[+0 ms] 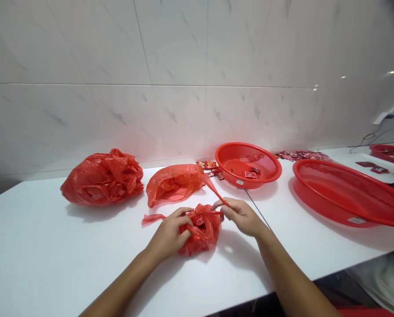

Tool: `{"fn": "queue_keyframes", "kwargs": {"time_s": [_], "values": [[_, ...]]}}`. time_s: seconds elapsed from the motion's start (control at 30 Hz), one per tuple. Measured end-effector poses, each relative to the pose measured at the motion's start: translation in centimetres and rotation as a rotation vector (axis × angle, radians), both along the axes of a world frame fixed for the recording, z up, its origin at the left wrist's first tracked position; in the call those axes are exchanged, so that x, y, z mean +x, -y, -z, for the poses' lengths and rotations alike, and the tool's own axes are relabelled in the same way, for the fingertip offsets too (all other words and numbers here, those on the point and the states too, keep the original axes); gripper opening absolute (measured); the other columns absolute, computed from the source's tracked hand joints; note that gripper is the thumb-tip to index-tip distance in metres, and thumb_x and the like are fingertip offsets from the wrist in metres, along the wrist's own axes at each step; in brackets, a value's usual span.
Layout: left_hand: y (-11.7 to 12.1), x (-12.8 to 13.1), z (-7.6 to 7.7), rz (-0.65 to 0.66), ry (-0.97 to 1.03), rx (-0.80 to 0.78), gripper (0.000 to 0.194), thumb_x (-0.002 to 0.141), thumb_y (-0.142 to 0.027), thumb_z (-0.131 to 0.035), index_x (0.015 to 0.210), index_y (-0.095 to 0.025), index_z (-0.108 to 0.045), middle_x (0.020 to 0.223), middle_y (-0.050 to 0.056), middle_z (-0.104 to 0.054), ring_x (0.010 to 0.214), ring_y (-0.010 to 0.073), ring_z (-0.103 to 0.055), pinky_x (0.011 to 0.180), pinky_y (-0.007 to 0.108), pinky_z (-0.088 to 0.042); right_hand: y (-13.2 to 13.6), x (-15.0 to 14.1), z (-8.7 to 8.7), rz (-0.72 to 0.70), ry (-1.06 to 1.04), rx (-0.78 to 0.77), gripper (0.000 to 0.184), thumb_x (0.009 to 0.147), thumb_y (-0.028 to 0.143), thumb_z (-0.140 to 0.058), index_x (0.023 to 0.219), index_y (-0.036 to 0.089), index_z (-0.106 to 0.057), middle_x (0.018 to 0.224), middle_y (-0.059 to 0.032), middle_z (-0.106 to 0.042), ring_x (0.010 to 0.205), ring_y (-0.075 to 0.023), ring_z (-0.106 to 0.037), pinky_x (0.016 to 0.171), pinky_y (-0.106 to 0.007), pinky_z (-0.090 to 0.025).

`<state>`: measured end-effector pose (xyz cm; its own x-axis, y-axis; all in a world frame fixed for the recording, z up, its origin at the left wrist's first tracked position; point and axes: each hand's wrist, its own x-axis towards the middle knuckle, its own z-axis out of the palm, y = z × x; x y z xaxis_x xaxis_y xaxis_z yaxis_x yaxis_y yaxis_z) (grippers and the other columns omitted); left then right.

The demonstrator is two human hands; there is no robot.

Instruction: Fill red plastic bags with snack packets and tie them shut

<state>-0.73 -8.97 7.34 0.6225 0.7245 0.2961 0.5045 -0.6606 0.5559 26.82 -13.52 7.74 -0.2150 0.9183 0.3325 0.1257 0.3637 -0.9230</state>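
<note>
A small red plastic bag (202, 246) with little packets (202, 222) showing inside lies on the white table in front of me. My left hand (170, 233) curls its fingers around the bag's left side, near the opening. On the other side, my right hand (241, 215) pinches a twisted red strip of plastic at the bag's upper right. That strip stretches up and left, alongside an open, slack red bag (175, 180) just behind. A loose tail of red plastic (152, 219) sticks out to the left of my left hand.
A full red bag (101, 180) stands at the back left. A round red basket (249, 182) holds a few packets, with more packets (208, 165) beside it. A larger red basket (342, 207) sits right, before a packet pile (302, 155). The tiled wall (184, 110) bounds the table.
</note>
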Motion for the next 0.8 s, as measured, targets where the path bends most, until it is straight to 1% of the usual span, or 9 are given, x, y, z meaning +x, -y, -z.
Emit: {"fn": "queue_keyframes", "kwargs": {"time_s": [0.1,0.17,0.23,0.33,0.4,0.47,0.57,0.63,0.8], "values": [[-1.9,0.3,-0.7,-0.099,0.152,-0.24,0.019,0.086,-0.026,-0.059,0.069,-0.021,-0.065,0.078,0.001,-0.069,0.075,0.0196,-0.063,0.071,0.031,-0.049,-3.9,-0.2,-0.2,-0.02,-0.104,-0.021,0.057,0.098,0.069,-0.058,0.075,0.019,-0.071,0.071,-0.0048,-0.068,0.065,-0.0157,-0.056,0.067,-0.031,-0.048],[-2.7,0.7,-0.1,-0.209,0.296,-0.338,0.029,0.085,-0.036,-0.063,0.062,-0.021,-0.056,0.063,-0.002,-0.057,0.063,0.0166,-0.053,0.061,0.028,-0.041,-6.1,-1.2,0.4,-0.045,-0.181,-0.04,0.065,0.097,0.075,-0.053,0.061,0.021,-0.058,0.056,-0.0006,-0.054,0.057,-0.0143,-0.047,0.062,-0.03,-0.043],[-3.1,0.9,1.2,-0.311,0.41,-0.385,0.036,0.084,-0.044,-0.064,0.06,-0.021,-0.05,0.06,-0.003,-0.052,0.06,0.0153,-0.049,0.059,0.027,-0.039,-7.1,-2.9,1.6,-0.02,-0.188,-0.036,0.065,0.099,0.075,-0.045,0.064,0.022,-0.056,0.055,0.0019,-0.046,0.053,-0.0135,-0.041,0.059,-0.029,-0.039],[-3.2,0.9,3.4,-0.396,0.46,-0.402,0.035,0.086,-0.047,-0.062,0.065,-0.021,-0.052,0.062,-0.003,-0.053,0.061,0.0157,-0.05,0.06,0.027,-0.04,-6.5,-5.4,3.2,0.058,0.038,0.056,0.049,0.106,0.059,-0.043,0.095,0.021,-0.072,0.079,-0.0028,-0.066,0.073,-0.0173,-0.058,0.075,-0.032,-0.047],[-2.9,0.7,4.4,-0.419,0.479,-0.422,0.031,0.085,-0.044,-0.064,0.068,-0.021,-0.053,0.064,-0.003,-0.055,0.062,0.0159,-0.051,0.06,0.027,-0.041,-5.4,-6.3,3.8,0.071,0.239,0.111,0.035,0.103,0.047,-0.054,0.122,0.025,-0.072,0.101,-0.0053,-0.072,0.093,-0.0208,-0.064,0.089,-0.034,-0.047],[-2.5,0.6,4.8,-0.412,0.512,-0.453,0.03,0.085,-0.043,-0.065,0.069,-0.022,-0.051,0.064,-0.004,-0.054,0.062,0.0151,-0.05,0.06,0.027,-0.041,-4.7,-6.5,4.0,0.073,0.403,0.091,0.041,0.094,0.039,-0.068,0.133,0.027,-0.069,0.102,-0.0057,-0.07,0.093,-0.022,-0.064,0.089,-0.034,-0.046],[-2.1,0.4,4.6,-0.352,0.577,-0.473,0.034,0.087,-0.042,-0.067,0.07,-0.023,-0.044,0.065,-0.005,-0.051,0.06,0.0132,-0.047,0.057,0.025,-0.039,-4.8,-6.1,4.4,0.11,0.546,0.03,0.019,0.085,0.02,-0.067,0.102,0.022,-0.077,0.084,-0.0028,-0.063,0.078,-0.0187,-0.058,0.075,-0.029,-0.042],[-2.1,0.3,4.3,-0.325,0.584,-0.45,0.033,0.087,-0.039,-0.068,0.071,-0.022,-0.045,0.066,-0.005,-0.052,0.061,0.0132,-0.048,0.058,0.025,-0.039,-5.3,-5.7,4.7,0.134,0.496,0.011,0.016,0.083,0.011,-0.058,0.082,0.02,-0.07,0.077,-0.0011,-0.062,0.073,-0.0167,-0.056,0.07,-0.027,-0.038],[-2.2,0.0,3.4,-0.345,0.514,-0.304,0.025,0.087,-0.036,-0.07,0.074,-0.021,-0.055,0.07,-0.003,-0.058,0.068,0.0152,-0.054,0.065,0.026,-0.045,-5.9,-5.1,5.1,0.167,0.145,0.01,0.015,0.09,0.026,-0.061,0.077,0.019,-0.066,0.076,0.0009,-0.065,0.073,-0.0156,-0.057,0.071,-0.027,-0.042]]}}
